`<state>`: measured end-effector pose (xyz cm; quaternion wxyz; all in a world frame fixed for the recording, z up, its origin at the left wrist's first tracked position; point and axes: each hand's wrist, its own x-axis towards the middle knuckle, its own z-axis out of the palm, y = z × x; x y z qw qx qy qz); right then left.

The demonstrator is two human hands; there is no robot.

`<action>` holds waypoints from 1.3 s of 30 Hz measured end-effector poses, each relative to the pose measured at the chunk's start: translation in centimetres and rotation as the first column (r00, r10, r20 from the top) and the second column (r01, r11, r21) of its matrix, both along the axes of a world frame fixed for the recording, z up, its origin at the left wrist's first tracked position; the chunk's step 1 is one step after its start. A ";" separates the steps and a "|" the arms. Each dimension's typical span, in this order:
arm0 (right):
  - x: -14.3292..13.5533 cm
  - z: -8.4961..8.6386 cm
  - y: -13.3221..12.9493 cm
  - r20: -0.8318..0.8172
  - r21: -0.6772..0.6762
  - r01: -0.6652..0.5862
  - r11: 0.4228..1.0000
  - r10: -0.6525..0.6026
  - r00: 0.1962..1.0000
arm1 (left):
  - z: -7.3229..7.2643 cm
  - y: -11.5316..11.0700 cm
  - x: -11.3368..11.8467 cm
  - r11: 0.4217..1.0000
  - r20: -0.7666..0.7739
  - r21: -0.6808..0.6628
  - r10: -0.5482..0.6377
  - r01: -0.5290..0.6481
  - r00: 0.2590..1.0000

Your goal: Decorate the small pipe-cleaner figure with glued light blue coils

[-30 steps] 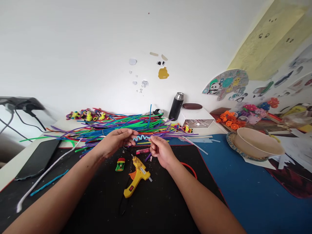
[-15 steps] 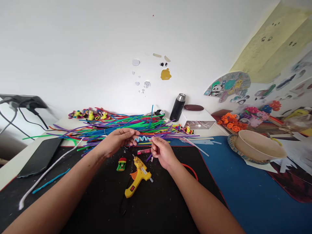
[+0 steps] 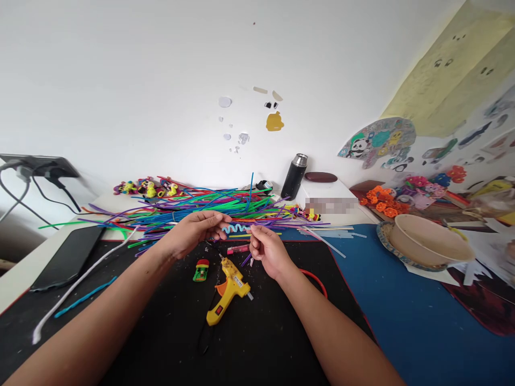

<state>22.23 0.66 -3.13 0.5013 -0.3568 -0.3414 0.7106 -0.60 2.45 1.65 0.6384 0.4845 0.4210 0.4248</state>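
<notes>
A slim light-blue strip, bent into a row of small, even waves, stretches roughly level between the two hands, above the far part of the black mat and in front of a heap of coloured pipe cleaners. The right hand pinches its right end between thumb and forefinger, the other fingers curled in; the left hand has the other end among loosely bent fingers, thumb and forefinger close together, the exact grip partly hidden. Nearer on the mat lies a yellow glue gun. Off to the right, a beige bowl sits on a plate with a patterned rim; its contents cannot be made out. By the wall, a black flask stands beside a white box, whose front is blurred and topped by a dark red-brown case.
</notes>
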 end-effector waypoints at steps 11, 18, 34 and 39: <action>0.1 0.1 0.0 -0.027 -0.007 0.012 1.000 -0.012 1.000 | -0.2 0.1 -0.2 0.997 -0.080 0.031 -0.069 0.072 0.994; 0.1 0.4 0.2 -0.087 -0.047 0.029 0.998 -0.033 0.996 | 0.2 -0.2 0.3 0.966 -0.238 0.197 -0.121 0.170 0.964; -0.2 0.5 -0.3 -0.118 0.000 -0.047 0.999 0.046 0.992 | 0.3 -0.6 1.2 0.925 -0.348 0.368 0.045 0.093 0.936; -0.6 0.6 -0.9 -0.081 0.013 -0.110 0.994 0.111 0.991 | 0.1 -0.7 1.5 0.925 -0.351 0.370 0.049 0.091 0.935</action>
